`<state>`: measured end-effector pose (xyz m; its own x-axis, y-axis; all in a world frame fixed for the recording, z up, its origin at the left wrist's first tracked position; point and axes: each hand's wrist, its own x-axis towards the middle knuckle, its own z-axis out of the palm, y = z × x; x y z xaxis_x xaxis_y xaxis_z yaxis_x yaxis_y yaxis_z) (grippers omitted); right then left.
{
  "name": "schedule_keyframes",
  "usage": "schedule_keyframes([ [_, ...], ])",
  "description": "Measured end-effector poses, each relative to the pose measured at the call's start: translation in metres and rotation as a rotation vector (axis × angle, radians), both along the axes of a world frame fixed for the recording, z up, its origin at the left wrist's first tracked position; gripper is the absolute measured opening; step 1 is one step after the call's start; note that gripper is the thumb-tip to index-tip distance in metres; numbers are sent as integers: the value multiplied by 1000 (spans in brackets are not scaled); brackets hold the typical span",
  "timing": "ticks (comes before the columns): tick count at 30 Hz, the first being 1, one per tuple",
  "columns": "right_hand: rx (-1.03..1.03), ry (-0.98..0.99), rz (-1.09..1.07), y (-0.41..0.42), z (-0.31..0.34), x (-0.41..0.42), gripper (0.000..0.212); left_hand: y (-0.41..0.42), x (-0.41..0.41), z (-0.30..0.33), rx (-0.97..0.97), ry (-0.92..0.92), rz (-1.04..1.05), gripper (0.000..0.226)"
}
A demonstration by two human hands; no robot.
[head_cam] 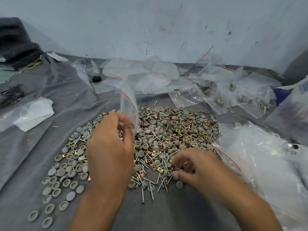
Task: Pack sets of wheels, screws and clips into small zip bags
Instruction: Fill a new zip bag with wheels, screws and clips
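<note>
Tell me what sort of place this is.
Probably an informal hand-packing spot, not a factory line: a loose heap of grey wheels, screws and clips on a grey cloth, filled zip bags piled against a scuffed wall.

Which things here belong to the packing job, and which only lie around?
For the job:
- small zip bag, held by left hand
- pile of wheels, screws, clips
- right hand, picking in pile
- filled bags

Lying about:
- white cloth
- small black box
- dark fabric bundle
</note>
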<state>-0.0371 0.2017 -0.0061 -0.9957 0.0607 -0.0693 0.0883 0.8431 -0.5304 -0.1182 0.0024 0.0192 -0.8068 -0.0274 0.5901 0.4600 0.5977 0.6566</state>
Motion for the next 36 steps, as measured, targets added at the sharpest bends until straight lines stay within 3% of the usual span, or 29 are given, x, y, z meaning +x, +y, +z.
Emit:
schedule_keyframes([
  [2, 210, -82, -4, -7, -6, 1, 27, 1, 0, -2, -68, 48, -16, 13],
  [5, 319, -77, -35, -19, -7, 2, 31, 3, 1, -6, -128, 88, -20, 20],
  [11, 353, -28, -71, -31, -7, 5, 22, 6, 0, -8, -257, 62, -8, 33],
  [16, 343, 17, -86, -25, -5, 7, 16, 9, 2, -10, -324, -27, -73, 17],
  [21, 392, 47, -30, -28, -10, 8, 19, 11, 2, -12, -326, -42, -138, 26],
  [24, 300, 83, -106, -23, -11, 6, 16, 12, 2, -13, -250, -25, -158, 30],
  [27, 25, 146, -207, -11, -9, 4, 4, 13, 3, -14, -178, 4, -148, 25],
  [31, -308, 563, -221, -10, 4, 4, 14, 12, 3, -13, -165, 54, -154, 22],
  [33, -366, 782, -179, -15, 12, 3, 15, 12, 2, -13, -199, 69, -186, 26],
  [36, -363, 942, -154, -20, 14, 1, 18, 15, 3, -13, -297, 59, -255, 26],
])
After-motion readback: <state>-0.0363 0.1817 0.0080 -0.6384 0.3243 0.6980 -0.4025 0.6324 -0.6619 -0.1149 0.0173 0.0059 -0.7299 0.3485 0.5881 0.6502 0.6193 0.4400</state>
